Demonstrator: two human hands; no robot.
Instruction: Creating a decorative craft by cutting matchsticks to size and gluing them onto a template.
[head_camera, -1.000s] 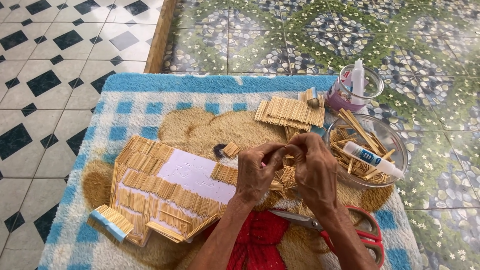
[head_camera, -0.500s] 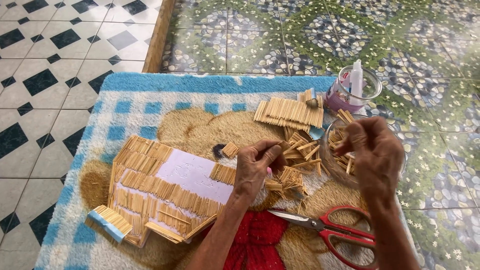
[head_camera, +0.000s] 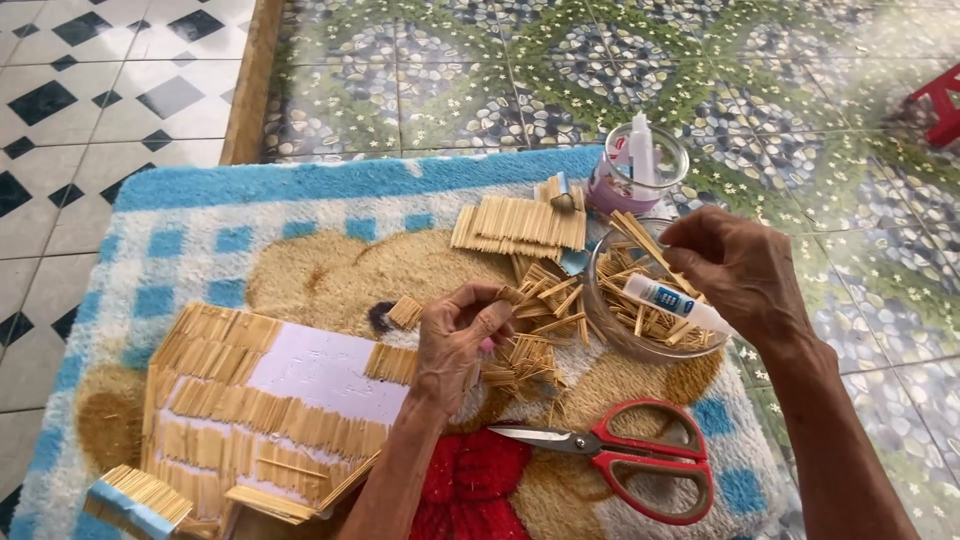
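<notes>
In the head view, the right hand (head_camera: 745, 270) has left the left hand (head_camera: 458, 340) and now hangs over the clear glass bowl (head_camera: 610, 330) of pale wooden sticks, fingers curled, seemingly pinching a stick. The left hand stays over the blue-and-white plush rug (head_camera: 300, 215), pinching a short stick piece (head_camera: 510, 295).

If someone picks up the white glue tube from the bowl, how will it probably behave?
The glue tube looks small, so probably light. It lies slanted on loose sticks in the bowl, so those may shift. Its round body could roll.
</notes>
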